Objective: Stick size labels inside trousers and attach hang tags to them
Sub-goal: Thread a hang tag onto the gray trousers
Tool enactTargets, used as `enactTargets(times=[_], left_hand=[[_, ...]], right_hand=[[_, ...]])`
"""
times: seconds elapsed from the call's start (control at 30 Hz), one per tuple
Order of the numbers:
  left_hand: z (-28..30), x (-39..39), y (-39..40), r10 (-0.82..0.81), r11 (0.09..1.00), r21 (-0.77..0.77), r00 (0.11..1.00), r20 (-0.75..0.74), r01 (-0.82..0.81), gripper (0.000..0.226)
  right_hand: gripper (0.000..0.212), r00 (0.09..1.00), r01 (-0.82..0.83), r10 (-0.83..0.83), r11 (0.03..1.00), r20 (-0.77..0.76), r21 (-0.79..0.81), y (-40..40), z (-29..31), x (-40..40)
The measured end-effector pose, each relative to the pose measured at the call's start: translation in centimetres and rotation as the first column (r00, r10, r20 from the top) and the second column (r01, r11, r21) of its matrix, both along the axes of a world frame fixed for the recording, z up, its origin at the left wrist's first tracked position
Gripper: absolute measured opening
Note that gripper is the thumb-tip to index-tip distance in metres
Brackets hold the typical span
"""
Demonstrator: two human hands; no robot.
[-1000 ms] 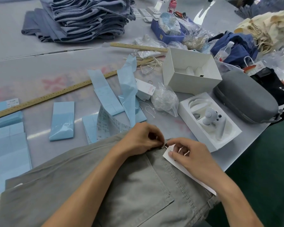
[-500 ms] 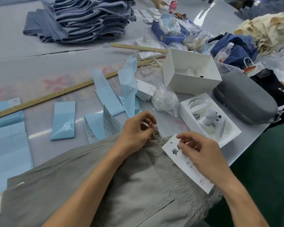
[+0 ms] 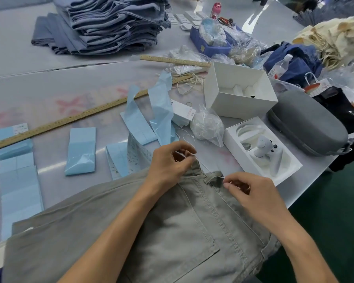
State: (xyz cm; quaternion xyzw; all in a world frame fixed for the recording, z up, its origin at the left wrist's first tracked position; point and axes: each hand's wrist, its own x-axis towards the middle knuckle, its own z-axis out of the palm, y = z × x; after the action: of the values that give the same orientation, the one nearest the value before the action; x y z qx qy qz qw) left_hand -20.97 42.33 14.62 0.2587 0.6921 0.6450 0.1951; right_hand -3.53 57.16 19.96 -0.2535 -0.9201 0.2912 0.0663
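Observation:
Grey-green trousers (image 3: 143,231) lie across the table's near edge, back pocket up. A thin white string (image 3: 206,168) runs through the belt loop (image 3: 213,176) at the waistband. My left hand (image 3: 170,162) pinches one end of the string just left of the loop. My right hand (image 3: 251,193) pinches the other end to the loop's right. The hang tag is hidden, probably under my right hand. Blue size-label sheets (image 3: 80,152) lie in rows on the table beyond the trousers.
A stack of folded blue trousers (image 3: 110,23) stands at the back. Two wooden rulers (image 3: 70,119) cross the table. Two open white boxes (image 3: 241,92), a grey case (image 3: 307,123), plastic bags (image 3: 207,125) and a blue tray (image 3: 211,43) crowd the right side.
My hands have drawn apart, pulling the string taut through the belt loop. The white hang tag seen beside my right hand earlier is no longer visible.

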Motion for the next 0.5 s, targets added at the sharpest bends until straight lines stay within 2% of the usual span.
enactTargets(times=[0.17, 0.3, 0.5], left_hand=[[0.7, 0.9, -0.7, -0.061, 0.998, 0.018, 0.998, 0.001, 0.061, 0.009], [1.0, 1.6, -2.0, -0.214, 0.976, 0.07, 0.969, 0.126, 0.207, 0.003], [1.3, 1.7, -3.1, -0.281, 0.959, 0.118, 0.929, 0.24, 0.259, 0.012]], right_hand=[[0.023, 0.991, -0.089, 0.07, 0.98, -0.11, -0.179, -2.4, -0.5, -0.9], [0.04, 0.984, -0.164, 0.133, 0.937, -0.118, -0.31, -3.4, -0.9, -1.3], [0.043, 0.976, -0.131, 0.036, 0.885, -0.215, -0.447, -4.0, -1.4, -1.1]])
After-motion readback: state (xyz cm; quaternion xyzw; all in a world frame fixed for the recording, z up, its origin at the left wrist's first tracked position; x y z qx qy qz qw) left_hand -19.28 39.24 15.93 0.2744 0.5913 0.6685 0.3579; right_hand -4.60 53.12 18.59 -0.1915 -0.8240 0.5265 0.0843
